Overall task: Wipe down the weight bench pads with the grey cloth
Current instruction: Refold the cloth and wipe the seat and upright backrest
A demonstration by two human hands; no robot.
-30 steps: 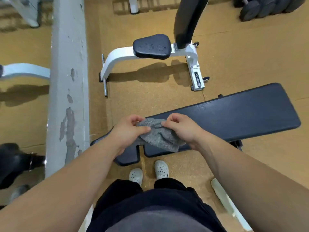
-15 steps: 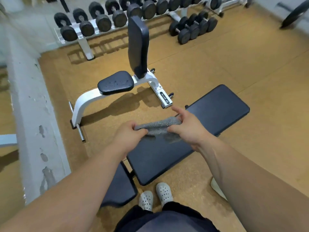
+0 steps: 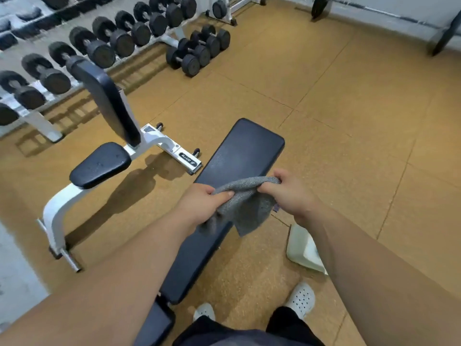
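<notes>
Cork floor (image 3: 324, 101), dumbbell rack (image 3: 37, 101), seat bench (image 3: 99, 164) beside bench pad (image 3: 239, 156).

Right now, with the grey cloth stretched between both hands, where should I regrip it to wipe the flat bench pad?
Probably bunch the loose hanging middle of the grey cloth under the right hand, coming from above. Its top edge is pinched taut between the left hand and the right, while the rest drapes free over the flat bench pad.

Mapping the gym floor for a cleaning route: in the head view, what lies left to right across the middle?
Seat pad → left hand → grey cloth → right hand → bare floor.
</notes>
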